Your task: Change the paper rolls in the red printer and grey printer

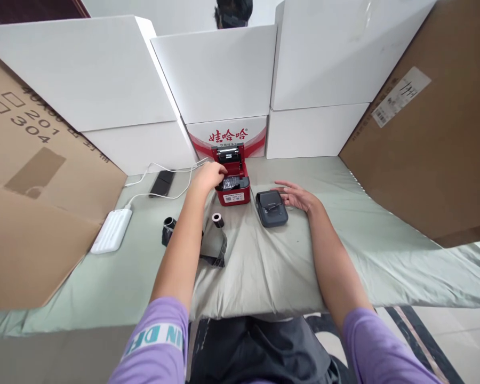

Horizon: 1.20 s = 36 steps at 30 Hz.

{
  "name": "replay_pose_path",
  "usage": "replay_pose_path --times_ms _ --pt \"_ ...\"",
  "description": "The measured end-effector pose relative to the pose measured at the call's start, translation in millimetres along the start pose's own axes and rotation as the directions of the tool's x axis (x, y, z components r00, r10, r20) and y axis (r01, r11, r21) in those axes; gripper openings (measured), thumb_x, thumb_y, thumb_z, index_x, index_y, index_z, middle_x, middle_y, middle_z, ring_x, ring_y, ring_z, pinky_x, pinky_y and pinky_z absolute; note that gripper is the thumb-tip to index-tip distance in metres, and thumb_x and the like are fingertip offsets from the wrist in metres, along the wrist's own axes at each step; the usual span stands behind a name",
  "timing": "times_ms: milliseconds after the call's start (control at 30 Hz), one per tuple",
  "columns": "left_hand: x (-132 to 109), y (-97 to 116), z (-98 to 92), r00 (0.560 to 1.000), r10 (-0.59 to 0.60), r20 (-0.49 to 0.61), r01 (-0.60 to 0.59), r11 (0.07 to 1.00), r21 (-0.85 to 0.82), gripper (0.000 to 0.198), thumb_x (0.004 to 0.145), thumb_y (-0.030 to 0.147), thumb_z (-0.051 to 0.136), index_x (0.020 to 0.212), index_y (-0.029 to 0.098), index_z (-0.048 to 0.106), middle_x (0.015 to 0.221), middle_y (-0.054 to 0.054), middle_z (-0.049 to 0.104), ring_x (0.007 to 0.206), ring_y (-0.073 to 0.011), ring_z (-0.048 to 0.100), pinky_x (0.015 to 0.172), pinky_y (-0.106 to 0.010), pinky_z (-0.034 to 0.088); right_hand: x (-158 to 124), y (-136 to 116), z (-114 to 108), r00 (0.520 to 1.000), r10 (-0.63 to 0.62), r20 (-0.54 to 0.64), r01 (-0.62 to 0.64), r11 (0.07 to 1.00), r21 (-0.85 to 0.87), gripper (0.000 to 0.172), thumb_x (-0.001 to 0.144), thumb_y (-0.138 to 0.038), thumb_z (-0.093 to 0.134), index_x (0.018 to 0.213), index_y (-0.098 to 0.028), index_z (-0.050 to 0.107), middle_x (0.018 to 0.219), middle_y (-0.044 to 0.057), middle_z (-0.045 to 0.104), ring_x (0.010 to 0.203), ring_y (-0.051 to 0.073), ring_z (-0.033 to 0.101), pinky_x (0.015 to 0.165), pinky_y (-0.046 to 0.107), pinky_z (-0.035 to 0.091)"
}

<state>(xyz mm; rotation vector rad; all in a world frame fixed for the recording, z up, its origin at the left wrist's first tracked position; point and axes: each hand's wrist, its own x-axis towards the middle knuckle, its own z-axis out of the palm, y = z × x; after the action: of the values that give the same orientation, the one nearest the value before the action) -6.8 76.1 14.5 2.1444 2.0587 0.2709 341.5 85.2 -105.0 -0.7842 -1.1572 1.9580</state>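
– The left hand point(212, 175), where is it?
– Near the centre of the frame, at the left edge of the red device point(241, 190). Its fingers are bent; I can't tell whether they have hold of anything.
– And the device?
– It sits mid-frame on the cloth-covered bench point(288, 266), lid raised toward the top of the picture, a white label point(234, 198) on its front and something dark and shiny inside.
– The right hand point(298, 198)?
– Right of centre, open with fingers spread, at the far right edge of the dark grey device point(272, 209). It has no grip on it; I can't tell if the fingertips touch.
– What lies below the left hand?
– A small roll point(218, 220) with a dark sheet point(213, 240), just below centre; a black roll point(168, 224) shows left of the forearm.
– Farther left?
– A phone point(162, 183) and a white block point(112, 231) with a white cable point(160, 197).
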Motion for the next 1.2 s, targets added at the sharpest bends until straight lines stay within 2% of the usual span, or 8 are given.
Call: replay_pose_path --times_ms 167,300,433,567,867,933,1067,1200 --pt "39 8 -2.5 0.961 0.125 0.246 -0.129 0.992 0.004 0.038 0.091 0.038 0.055 0.119 0.025 0.078 0.116 -0.005 0.078 0.094 -0.0225 0.072 0.084 -0.029 0.053 2 0 -1 1.000 0.006 -0.007 -0.006 1.000 -0.009 0.047 0.083 -0.024 0.076 0.129 -0.023 0.065 0.132 0.012 0.071 0.085 0.015 0.074 0.070 0.029 0.064" --pt "48 15 1.9 0.906 0.126 0.405 -0.125 0.992 -0.028 0.050 0.094 0.051 0.048 0.127 0.023 0.073 0.121 -0.006 0.076 0.097 -0.0223 0.071 0.081 -0.028 0.053 2 -1 0 1.000 0.019 -0.007 -0.019 1.000 -0.006 0.045 0.085 -0.023 0.074 0.129 -0.023 0.065 0.132 0.013 0.071 0.086 0.016 0.075 0.071 0.030 0.064" --pt "55 15 5.9 0.897 0.097 0.432 -0.154 0.983 0.099 0.049 0.090 0.037 0.053 0.135 0.027 0.068 0.133 -0.003 0.071 0.108 -0.0215 0.068 0.088 -0.025 0.051 2 -2 0 1.000 0.021 0.000 -0.021 1.000 -0.005 0.044 0.086 -0.022 0.072 0.130 -0.023 0.064 0.133 0.013 0.070 0.090 0.017 0.075 0.068 0.028 0.063" --pt "67 16 7.9 0.865 0.056 0.499 -0.138 0.982 0.128 0.050 0.086 0.034 0.057 0.133 0.027 0.070 0.121 -0.005 0.076 0.094 -0.0224 0.070 0.081 -0.027 0.052 3 -2 0 1.000 0.019 0.000 -0.019 1.000 0.000 0.043 0.087 -0.022 0.071 0.130 -0.023 0.064 0.131 0.013 0.071 0.089 0.017 0.075 0.072 0.030 0.064" --pt "71 20 12.9 0.934 0.155 0.323 -0.221 0.958 0.180 0.040 0.085 0.033 0.058 0.121 0.028 0.076 0.117 -0.003 0.077 0.097 -0.0195 0.068 0.077 -0.023 0.047 3 -2 2 1.000 0.014 0.006 -0.014 1.000 0.002 0.042 0.087 -0.022 0.071 0.129 -0.023 0.065 0.130 0.012 0.072 0.086 0.015 0.074 0.068 0.027 0.062" --pt "68 19 12.3 0.917 0.151 0.369 -0.222 0.962 0.158 0.038 0.085 0.037 0.059 0.115 0.026 0.078 0.108 -0.004 0.078 0.088 -0.0191 0.069 0.073 -0.023 0.048 3 -2 2 1.000 0.015 0.004 -0.015 1.000 0.006 0.042 0.087 -0.022 0.071 0.129 -0.024 0.065 0.130 0.012 0.072 0.086 0.015 0.074 0.068 0.027 0.062" --pt "70 21 11.5 0.841 0.097 0.532 -0.174 0.980 0.097 0.045 0.074 0.033 0.067 0.118 0.028 0.076 0.100 -0.003 0.078 0.076 -0.0192 0.068 0.067 -0.025 0.049 3 -2 2 1.000 0.023 0.012 -0.023 1.000 0.009 0.041 0.088 -0.022 0.070 0.128 -0.023 0.065 0.129 0.012 0.072 0.085 0.015 0.074 0.068 0.027 0.062" --pt "73 24 14.6 0.831 0.044 0.555 -0.120 0.988 0.102 0.046 0.067 0.025 0.067 0.113 0.022 0.075 0.092 -0.008 0.077 0.069 -0.0214 0.067 0.065 -0.029 0.051 3 -3 1 1.000 0.023 0.013 -0.023 1.000 -0.004 0.040 0.088 -0.021 0.069 0.128 -0.023 0.064 0.129 0.012 0.072 0.084 0.015 0.073 0.068 0.027 0.062"
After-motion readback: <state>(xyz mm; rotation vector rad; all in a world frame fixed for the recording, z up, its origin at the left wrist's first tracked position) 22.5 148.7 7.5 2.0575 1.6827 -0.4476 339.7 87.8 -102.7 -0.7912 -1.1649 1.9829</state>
